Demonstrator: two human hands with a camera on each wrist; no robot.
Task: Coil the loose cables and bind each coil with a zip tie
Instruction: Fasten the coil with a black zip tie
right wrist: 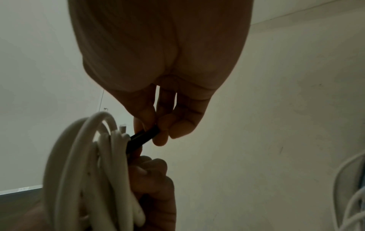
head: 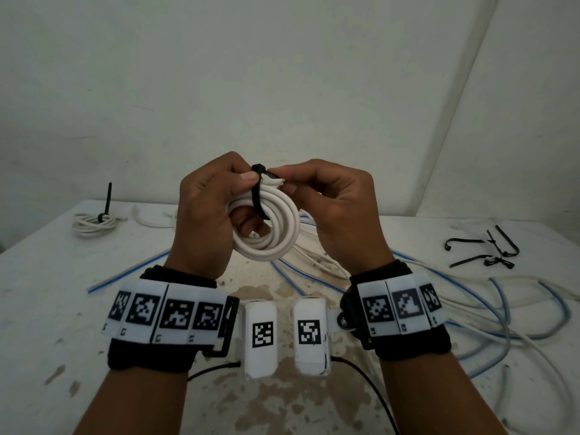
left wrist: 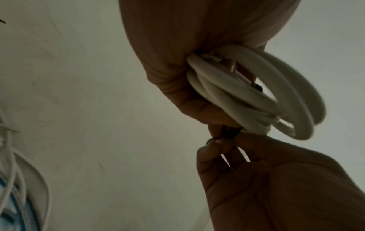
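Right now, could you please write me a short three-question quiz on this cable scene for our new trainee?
1. True or false: the white coil in the hands already has a black zip tie looped around it.
2. Which hand pinches the tie's tail: A left hand, B right hand?
3. Fill in: a finished coil lies on the table's far ____ side.

Key: 1 true; 2 B; 3 left.

white coil (head: 276,233), black zip tie (head: 258,196)
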